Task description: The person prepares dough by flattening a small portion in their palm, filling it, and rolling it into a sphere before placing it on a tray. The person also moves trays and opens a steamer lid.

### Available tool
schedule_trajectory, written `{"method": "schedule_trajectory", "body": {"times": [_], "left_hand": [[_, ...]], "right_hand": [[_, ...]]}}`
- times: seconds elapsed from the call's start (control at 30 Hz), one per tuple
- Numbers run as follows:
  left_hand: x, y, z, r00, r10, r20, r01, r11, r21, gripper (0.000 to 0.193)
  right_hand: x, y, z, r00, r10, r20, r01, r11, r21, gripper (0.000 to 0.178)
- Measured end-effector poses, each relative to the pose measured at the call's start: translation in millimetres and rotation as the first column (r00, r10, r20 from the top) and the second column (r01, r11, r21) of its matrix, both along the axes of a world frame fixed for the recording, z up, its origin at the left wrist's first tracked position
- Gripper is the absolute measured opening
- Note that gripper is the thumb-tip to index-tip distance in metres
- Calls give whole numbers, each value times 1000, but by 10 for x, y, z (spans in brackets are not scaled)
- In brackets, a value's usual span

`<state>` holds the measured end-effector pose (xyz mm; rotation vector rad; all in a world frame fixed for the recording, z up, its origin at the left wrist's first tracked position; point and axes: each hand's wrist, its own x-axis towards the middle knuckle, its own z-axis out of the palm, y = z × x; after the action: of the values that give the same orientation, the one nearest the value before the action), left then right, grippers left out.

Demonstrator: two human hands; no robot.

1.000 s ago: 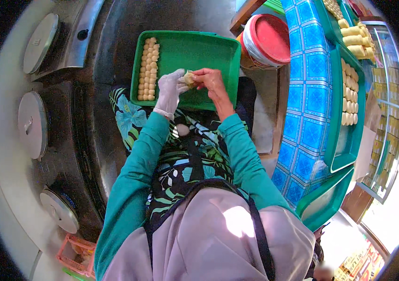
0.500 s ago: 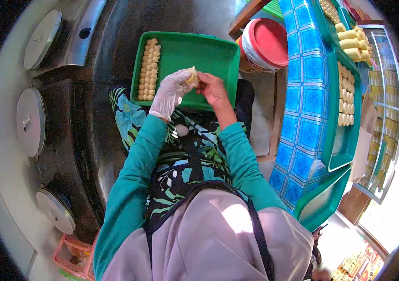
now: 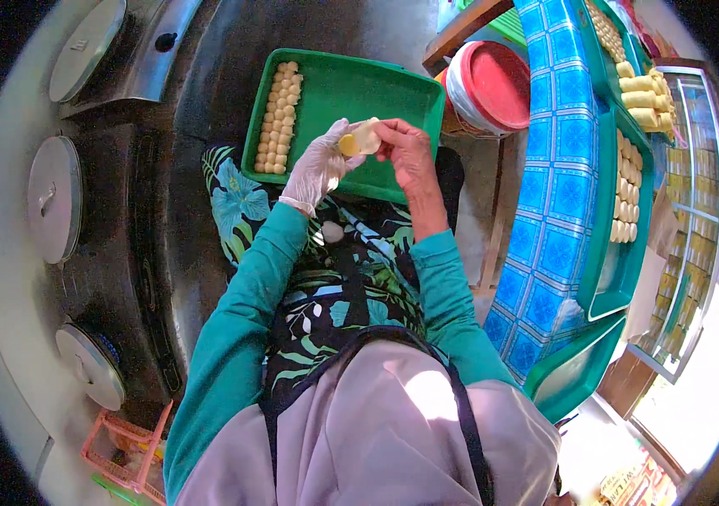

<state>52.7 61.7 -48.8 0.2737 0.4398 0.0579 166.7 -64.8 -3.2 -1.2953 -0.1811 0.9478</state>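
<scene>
My left hand (image 3: 315,169), in a thin white glove, is closed on a yellow ball of filling (image 3: 347,146) and the near side of a flat pale dough piece (image 3: 367,136). With bent fingers, my bare right hand (image 3: 411,158) pinches the dough's right edge. The dough is spread between both hands, above the near part of a green tray (image 3: 351,78). Along that tray's left side, small round dough balls (image 3: 278,118) sit in tight rows. A pale round lump (image 3: 331,232) lies on the patterned apron over my lap.
Beyond the tray to the right stands a bucket with a red lid (image 3: 494,87). A table with a blue checked cloth (image 3: 545,190) runs along the right, bearing another green tray (image 3: 604,278) with dough pieces (image 3: 627,190). Round metal lids (image 3: 56,200) line the left.
The dough piece has opened out flat between my hands, and the yellow filling now shows. My right hand has shifted slightly right and up. The whole view has shifted a little.
</scene>
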Motion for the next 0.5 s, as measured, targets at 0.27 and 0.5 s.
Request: {"method": "schedule_trajectory", "body": {"times": [0.27,0.5], "left_hand": [[-65,28,-58,999,-36,23,37,999,-10,45],[-112,104,21,998,-48,47,46,997,54,47]], "right_hand": [[146,-96,-62,967,-16,-255,42,995,95,16],[169,-29,132,976,44,-213,-29,997,75,15]]}}
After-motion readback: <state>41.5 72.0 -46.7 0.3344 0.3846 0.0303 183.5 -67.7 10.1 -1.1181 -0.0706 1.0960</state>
